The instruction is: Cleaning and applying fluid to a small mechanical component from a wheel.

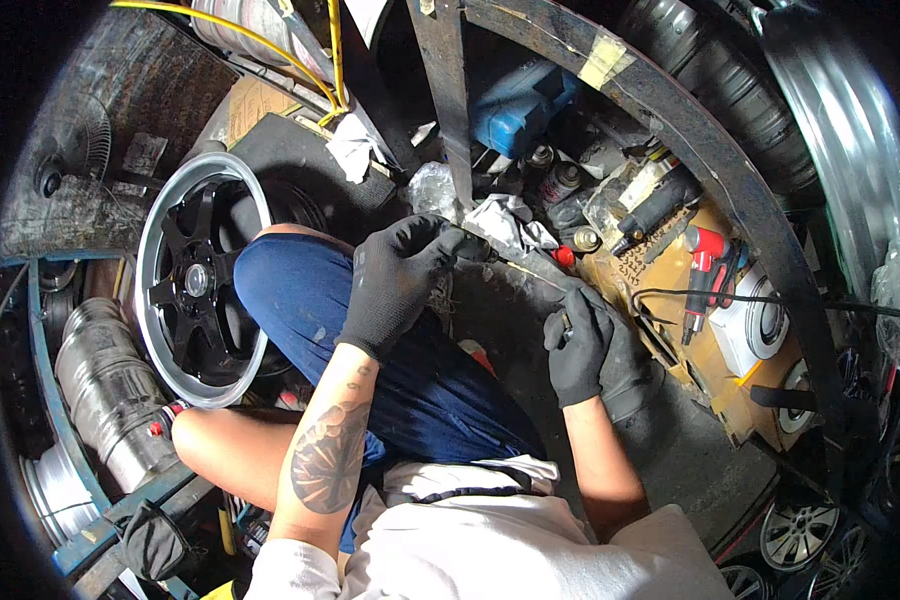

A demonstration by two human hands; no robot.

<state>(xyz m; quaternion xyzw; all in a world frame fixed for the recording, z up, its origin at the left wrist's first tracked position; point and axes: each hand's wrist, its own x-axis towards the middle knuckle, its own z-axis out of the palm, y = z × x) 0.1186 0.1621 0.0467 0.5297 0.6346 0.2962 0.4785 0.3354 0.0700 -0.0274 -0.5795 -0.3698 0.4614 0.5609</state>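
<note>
We pinch a small dark object (477, 248) in our black-gloved left hand (398, 283), likely for fine control; black-gloved right hand (578, 348) half-curled, can't tell if holding anything.

A slim, straight rod (522, 269) shows a short, dark end and a thin, pale length beyond it. The left grip (400, 280) pinches it at the dark end, above the floor, and the pale part slants down and rightward toward the right grip (580, 348); whether its far tip touches there is too fine to tell.
</note>
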